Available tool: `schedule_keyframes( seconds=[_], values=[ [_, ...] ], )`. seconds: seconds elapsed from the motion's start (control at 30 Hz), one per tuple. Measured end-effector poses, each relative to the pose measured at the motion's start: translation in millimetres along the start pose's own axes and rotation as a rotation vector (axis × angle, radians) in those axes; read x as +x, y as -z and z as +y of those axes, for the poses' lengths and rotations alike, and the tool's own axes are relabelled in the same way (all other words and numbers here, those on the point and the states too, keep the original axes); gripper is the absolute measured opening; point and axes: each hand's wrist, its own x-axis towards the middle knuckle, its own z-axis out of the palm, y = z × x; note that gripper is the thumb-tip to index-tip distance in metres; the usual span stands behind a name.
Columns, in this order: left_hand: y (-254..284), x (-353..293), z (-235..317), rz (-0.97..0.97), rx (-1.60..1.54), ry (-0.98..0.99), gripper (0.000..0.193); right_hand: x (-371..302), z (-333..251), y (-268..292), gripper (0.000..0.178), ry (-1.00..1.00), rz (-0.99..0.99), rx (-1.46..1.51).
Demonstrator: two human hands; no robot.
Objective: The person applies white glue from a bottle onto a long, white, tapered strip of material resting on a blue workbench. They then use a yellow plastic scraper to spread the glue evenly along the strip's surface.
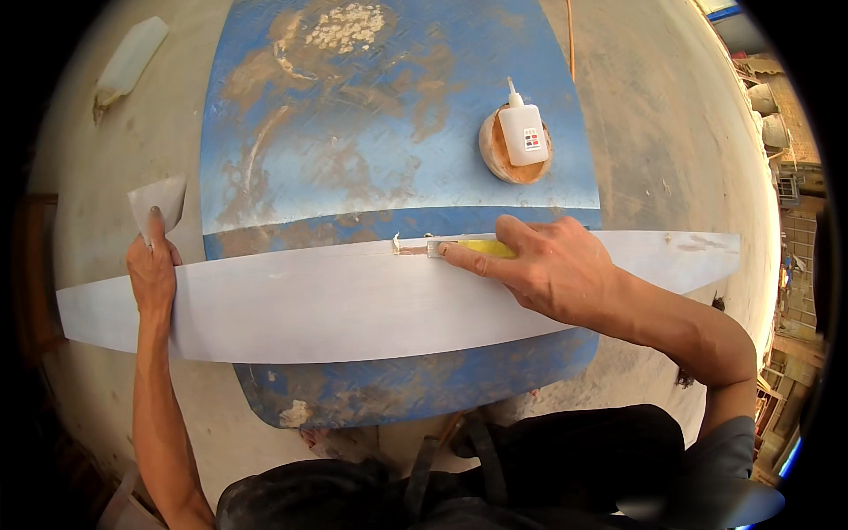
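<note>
A long pale board (344, 309) with tapered ends lies across the blue-topped table. My right hand (556, 265) is closed round the yellow handle of a putty knife (473, 248), index finger stretched along it. Its blade rests on the board near the far edge, beside a brownish patch (412, 251) and a small raised curl of pale material (397, 241). At the board's left part, my left hand (154, 269) grips a whitish fan-shaped flat piece (161, 205), like a spreader, pressed between thumb and fingers.
Beyond the board, a white squeeze bottle (527, 132) with a pointed nozzle lies on a round tub (495, 155) of brownish paste. Dried crusts mark the blue tabletop (371, 132). A translucent container (132, 57) lies on the floor at far left. An orange cord (571, 40) runs behind.
</note>
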Motion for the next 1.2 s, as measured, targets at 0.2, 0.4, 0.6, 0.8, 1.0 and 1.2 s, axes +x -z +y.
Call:
schedule_keyframes(
  seconds=[0.2, 0.4, 0.6, 0.8, 1.0, 1.2],
  values=[
    [-1, 3, -5, -0.011, 0.01, -0.006, 0.074, 17, -11, -1, 0.055, 0.022, 0.038, -0.011],
    [0, 2, -5, -0.012, -0.027, 0.004, 0.076, 13, -10, 1, 0.057, -0.008, -0.031, 0.02],
    [0, 0, -2, -0.011, -0.001, 0.028, 0.076, 15, -10, -1, 0.055, 0.035, 0.001, 0.0],
    [-2, 3, -4, -0.008, -0.01, 0.002, 0.076, 30, -22, -2, 0.054, 0.039, 0.059, 0.011],
    [1, 0, 1, -0.013, -0.012, 0.021, 0.074, 20, -13, 0, 0.055, 0.027, -0.015, 0.011],
    [-1, 2, -1, -0.014, -0.001, 0.022, 0.075, 39, -24, 0, 0.055, 0.039, 0.017, 0.01]
  ],
)
